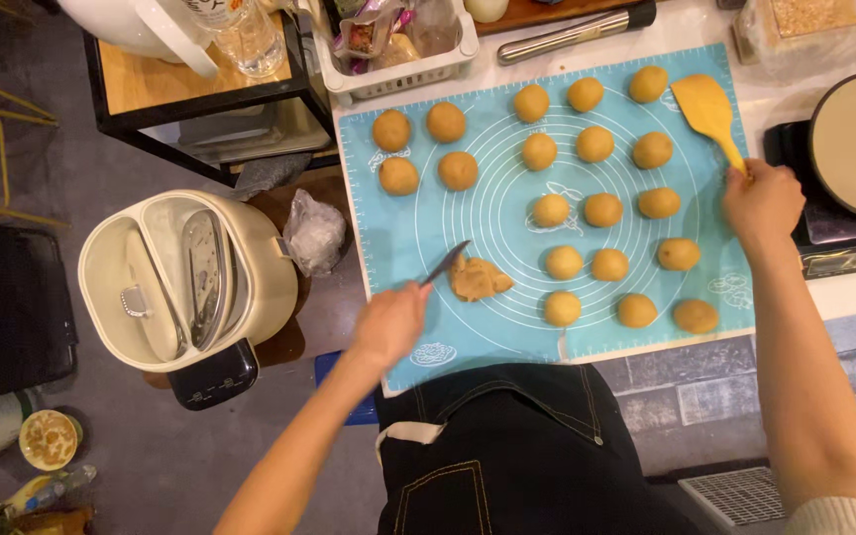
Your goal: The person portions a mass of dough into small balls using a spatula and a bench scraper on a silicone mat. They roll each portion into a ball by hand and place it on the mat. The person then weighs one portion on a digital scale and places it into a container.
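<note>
Left hand (388, 322) has its fingers wrapped round a dark knife (445, 265), blade tip touching a flattened lump of dough (479, 280) on the blue mat (418, 228). Right hand (763, 201) grips a yellow spatula (707, 109) at the mat's far edge. Rows of dough balls (596, 145) fill the mat on the desk. Behind, a white basket (403, 69) holds packets; on the floor, a cream appliance (185, 282) stands open, its contents unclear.

Dark knife (445, 264) tip against flattened dough (479, 279)
</note>
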